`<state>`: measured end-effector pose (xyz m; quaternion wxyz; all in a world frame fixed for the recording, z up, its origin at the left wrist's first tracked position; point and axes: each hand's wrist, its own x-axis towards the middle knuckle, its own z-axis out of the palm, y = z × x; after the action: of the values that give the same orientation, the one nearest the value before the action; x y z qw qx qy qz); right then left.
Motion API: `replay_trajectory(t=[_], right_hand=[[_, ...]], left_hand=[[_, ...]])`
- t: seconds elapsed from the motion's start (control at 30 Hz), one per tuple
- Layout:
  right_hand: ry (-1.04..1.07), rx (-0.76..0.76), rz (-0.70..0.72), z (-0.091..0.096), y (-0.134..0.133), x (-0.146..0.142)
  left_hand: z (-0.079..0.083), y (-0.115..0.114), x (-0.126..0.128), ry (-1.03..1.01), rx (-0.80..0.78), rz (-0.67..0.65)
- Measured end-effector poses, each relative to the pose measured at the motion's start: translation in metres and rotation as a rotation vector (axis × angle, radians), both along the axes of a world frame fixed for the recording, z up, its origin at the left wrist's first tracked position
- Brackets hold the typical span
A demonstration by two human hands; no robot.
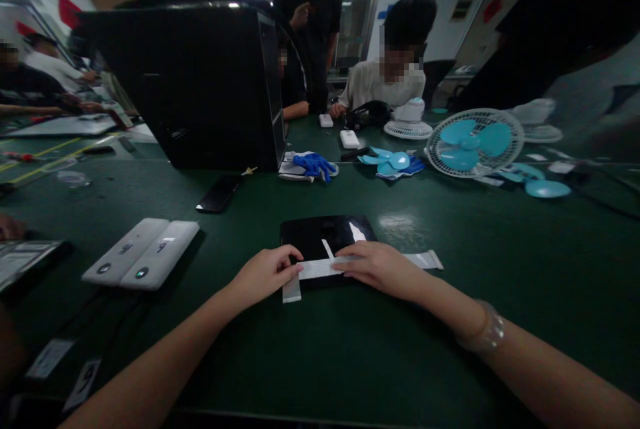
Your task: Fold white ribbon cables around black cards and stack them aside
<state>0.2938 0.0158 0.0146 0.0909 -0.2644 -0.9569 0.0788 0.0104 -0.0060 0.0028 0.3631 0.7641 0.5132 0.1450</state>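
Observation:
A flat black panel (305, 230) with a glossy face lies on the green table in front of me. Across its near part runs a white flat ribbon cable (316, 270), its left end folded down toward me and its right end reaching past the panel. My left hand (273, 270) pinches the cable near that fold, between thumb and fingertips. On the cable's middle, the fingers of my right hand (377, 269) are closed around it, covering part of it. A narrow white strip (327, 250) sticks up from the cable between my hands.
Two white box-like devices (143, 252) with cords sit to the left. A black phone (219, 194) lies before a large black case (190, 82). Blue-and-white gloves (313, 166), loose blue fan blades (385, 159) and a caged fan (473, 142) occupy the far side. People are beyond.

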Motion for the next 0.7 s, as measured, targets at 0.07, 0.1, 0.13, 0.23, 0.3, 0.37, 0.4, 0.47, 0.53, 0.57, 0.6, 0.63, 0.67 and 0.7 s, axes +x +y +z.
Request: replay_trajectory(t=[0.07,0.1,0.13,0.23,0.3,0.37,0.4,0.47,0.53,0.57,0.6,0.63,0.67,0.7], right_hand=[[-0.009,0.027,0.005,-0.001,0.001,0.0],[-0.014,0.041,0.009,-0.001,0.001,-0.001],[-0.019,0.053,0.013,-0.001,0.001,-0.001],[-0.009,0.079,0.023,-0.003,0.0,-0.003],[-0.01,0.085,0.023,-0.003,-0.001,-0.005],[-0.02,0.086,0.014,-0.002,-0.002,-0.006],[-0.03,0.083,0.008,-0.001,-0.003,-0.007],[-0.043,0.078,0.001,0.002,-0.005,-0.009],[-0.052,0.081,0.005,0.004,-0.006,-0.011],[-0.052,0.088,0.009,0.005,-0.006,-0.012],[-0.05,0.095,0.013,0.006,-0.006,-0.013],[-0.048,0.099,0.019,0.007,-0.006,-0.013],[-0.046,0.095,0.024,0.007,-0.007,-0.014],[-0.044,0.085,0.03,0.008,-0.007,-0.014]], left_hand=[[0.002,-0.002,0.003,0.094,0.057,-0.007],[0.003,-0.003,0.004,0.128,0.078,-0.006],[0.003,-0.003,0.005,0.153,0.096,-0.002],[0.002,-0.003,0.005,0.18,0.125,0.007],[0.0,-0.003,0.005,0.178,0.134,0.011],[-0.002,-0.002,0.005,0.175,0.136,0.016],[-0.002,-0.002,0.005,0.174,0.136,0.019],[-0.002,-0.002,0.005,0.177,0.138,0.024],[-0.001,-0.003,0.006,0.187,0.147,0.028],[-0.001,-0.003,0.006,0.199,0.149,0.029],[0.0,-0.003,0.006,0.213,0.149,0.032],[0.0,-0.003,0.006,0.227,0.148,0.036],[0.001,-0.003,0.006,0.239,0.147,0.042],[0.001,-0.002,0.005,0.25,0.147,0.048]])
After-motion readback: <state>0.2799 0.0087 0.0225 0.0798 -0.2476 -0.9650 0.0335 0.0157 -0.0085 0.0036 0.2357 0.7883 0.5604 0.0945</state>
